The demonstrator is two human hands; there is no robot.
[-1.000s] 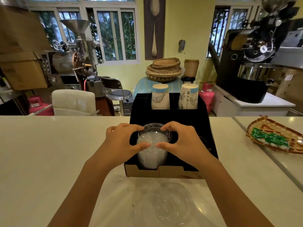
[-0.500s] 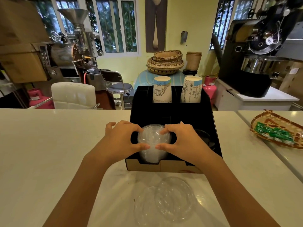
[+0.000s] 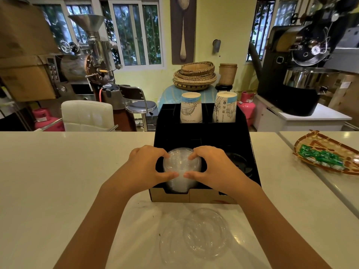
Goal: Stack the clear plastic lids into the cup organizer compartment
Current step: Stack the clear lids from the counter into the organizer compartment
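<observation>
Here, thumbs and forefingers of the left hand (image 3: pixel 144 167) and right hand (image 3: pixel 214 168) curl round a stack of clear lids (image 3: pixel 181 167), thumb tips nearly meeting on its near face, both hands closed on it from either side. The stack sits in the front-left compartment of the black cup organizer (image 3: pixel 206 136); a dark lid (image 3: pixel 238 164) lies in the front-right compartment and two paper cups (image 3: pixel 191 107) stand in the organizer's back slots. More loose clear lids (image 3: pixel 196 233) lie overlapping on the white counter (image 3: pixel 64 171) just in front of the organizer, and a woven tray (image 3: pixel 328 152) sits well to its right.
</observation>
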